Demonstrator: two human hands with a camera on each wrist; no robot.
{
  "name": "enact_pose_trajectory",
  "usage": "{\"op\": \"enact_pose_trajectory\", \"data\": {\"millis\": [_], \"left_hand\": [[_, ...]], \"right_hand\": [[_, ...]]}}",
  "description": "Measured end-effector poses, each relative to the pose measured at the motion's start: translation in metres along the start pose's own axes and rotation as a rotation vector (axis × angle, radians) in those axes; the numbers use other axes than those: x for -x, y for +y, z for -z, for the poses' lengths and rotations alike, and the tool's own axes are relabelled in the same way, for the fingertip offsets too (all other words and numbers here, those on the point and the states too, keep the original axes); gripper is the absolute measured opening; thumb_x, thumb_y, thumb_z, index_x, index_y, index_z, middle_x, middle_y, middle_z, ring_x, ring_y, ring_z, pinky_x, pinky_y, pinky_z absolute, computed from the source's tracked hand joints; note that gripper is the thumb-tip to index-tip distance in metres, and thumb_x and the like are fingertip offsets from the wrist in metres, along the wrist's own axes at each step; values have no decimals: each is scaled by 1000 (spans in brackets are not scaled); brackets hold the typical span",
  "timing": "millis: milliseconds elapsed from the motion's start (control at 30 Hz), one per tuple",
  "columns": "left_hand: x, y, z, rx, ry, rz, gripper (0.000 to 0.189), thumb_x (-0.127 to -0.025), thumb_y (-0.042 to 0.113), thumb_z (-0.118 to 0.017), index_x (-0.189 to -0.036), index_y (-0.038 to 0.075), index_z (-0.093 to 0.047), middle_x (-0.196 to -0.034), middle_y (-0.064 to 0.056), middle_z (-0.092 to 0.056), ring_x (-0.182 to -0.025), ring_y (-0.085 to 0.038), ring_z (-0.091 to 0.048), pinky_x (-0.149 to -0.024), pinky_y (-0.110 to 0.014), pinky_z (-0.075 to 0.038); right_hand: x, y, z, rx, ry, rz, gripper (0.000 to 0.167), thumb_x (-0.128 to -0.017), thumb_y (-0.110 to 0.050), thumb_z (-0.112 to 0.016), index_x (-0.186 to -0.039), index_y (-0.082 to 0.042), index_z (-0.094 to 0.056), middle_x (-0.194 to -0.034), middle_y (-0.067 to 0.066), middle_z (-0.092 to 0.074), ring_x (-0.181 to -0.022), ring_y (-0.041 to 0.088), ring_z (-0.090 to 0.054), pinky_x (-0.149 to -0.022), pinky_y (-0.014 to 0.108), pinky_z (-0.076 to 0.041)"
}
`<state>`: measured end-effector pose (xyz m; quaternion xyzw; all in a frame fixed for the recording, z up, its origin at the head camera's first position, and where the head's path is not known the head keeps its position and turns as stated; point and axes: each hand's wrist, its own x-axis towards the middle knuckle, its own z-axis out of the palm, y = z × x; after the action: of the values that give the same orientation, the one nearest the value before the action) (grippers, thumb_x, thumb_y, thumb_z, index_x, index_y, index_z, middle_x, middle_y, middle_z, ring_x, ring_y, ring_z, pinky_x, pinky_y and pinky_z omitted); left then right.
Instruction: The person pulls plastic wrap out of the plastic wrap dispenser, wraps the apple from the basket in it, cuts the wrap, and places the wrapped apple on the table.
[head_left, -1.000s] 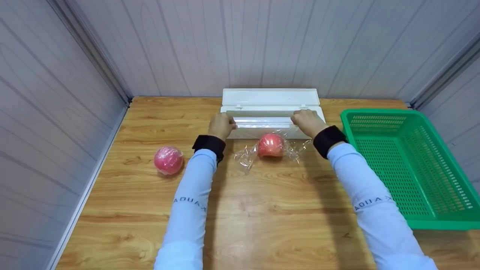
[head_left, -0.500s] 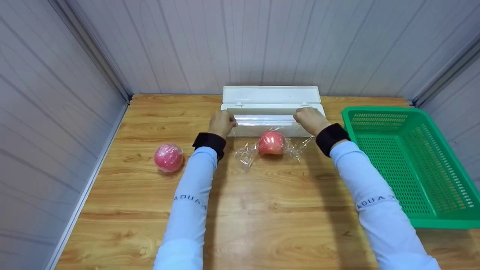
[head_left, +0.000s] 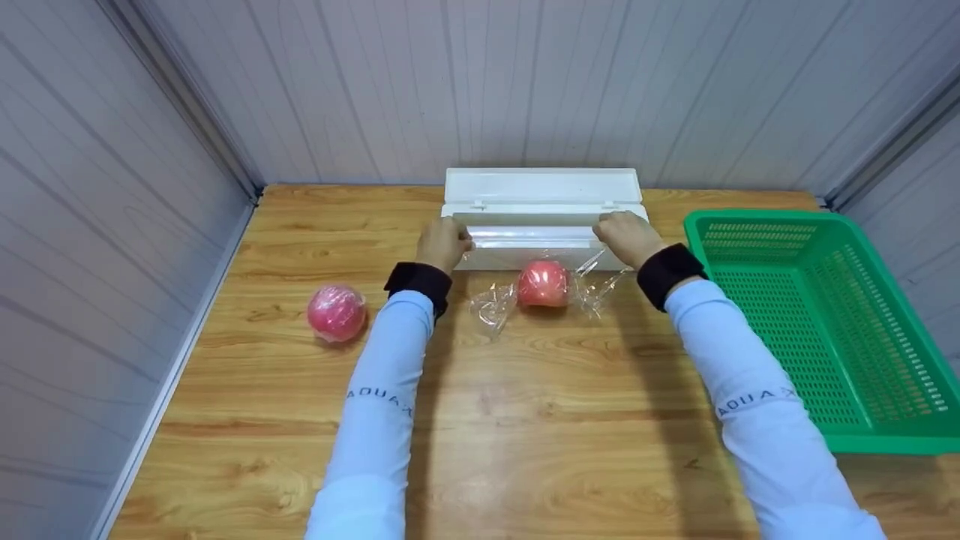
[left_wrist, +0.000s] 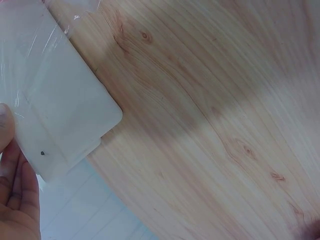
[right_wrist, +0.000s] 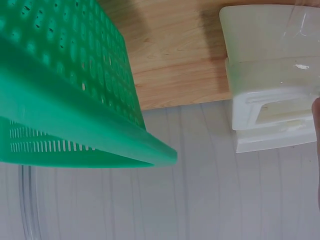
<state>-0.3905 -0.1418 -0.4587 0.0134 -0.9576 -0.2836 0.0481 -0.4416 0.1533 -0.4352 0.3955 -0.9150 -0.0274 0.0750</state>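
A white cling film dispenser box (head_left: 495,260) lies by the back wall with its lid (head_left: 541,186) raised and a film roll (head_left: 534,233) inside. My left hand (head_left: 444,244) pinches the clear cling film (left_wrist: 25,75) at the box's left end, thumb against curled fingers. At the right end my right hand (head_left: 628,238) pinches the film with curled fingers; only a sliver of it shows in the right wrist view. In front of the box sits a red apple (head_left: 544,283) under film, with loose crumpled film (head_left: 493,307) at both sides.
A film-wrapped pink-red round fruit (head_left: 337,313) stands on the wooden table (head_left: 510,450) to the left. A green plastic basket (head_left: 885,444) is at the right, close to my right forearm. Panelled walls (head_left: 540,82) enclose the back and sides.
My right hand has shifted slightly right along the box, and the film beside the apple is drawn up towards it. The left hand stays nearly still. The head view has tilted a little.
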Motion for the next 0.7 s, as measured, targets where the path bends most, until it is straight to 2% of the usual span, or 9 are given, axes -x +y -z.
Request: {"op": "enact_pose_trajectory", "data": {"millis": [333, 500, 700], "left_hand": [[2, -3, 1, -8, -5, 11, 8, -79, 10, -69, -81, 3, -73, -84, -10, -70, -83, -22, -62, -73, -30, -52], [1, -4, 2, -7, 5, -13, 9, -79, 10, -70, -82, 2, -73, -85, -10, -70, -84, -23, -62, -74, -31, -52], [1, -3, -3, 5, -11, -11, 8, -79, 8, -69, -82, 2, -73, -84, -10, -70, -84, -23, -62, -74, -31, -52]], "right_hand": [[13, 11, 3, 5, -29, -42, 11, -75, 14, -54, -71, 4, -59, -75, 20, -60, -68, 37, -58, -60, 46, -51], [18, 14, 5, 7, -45, -67, 12, -76, 14, -53, -74, 4, -60, -75, 21, -61, -70, 39, -58, -60, 48, -50], [24, 18, 4, 37, -61, -58, 14, -73, 17, -54, -72, 4, -59, -74, 21, -61, -68, 38, -58, -58, 46, -50]]}}
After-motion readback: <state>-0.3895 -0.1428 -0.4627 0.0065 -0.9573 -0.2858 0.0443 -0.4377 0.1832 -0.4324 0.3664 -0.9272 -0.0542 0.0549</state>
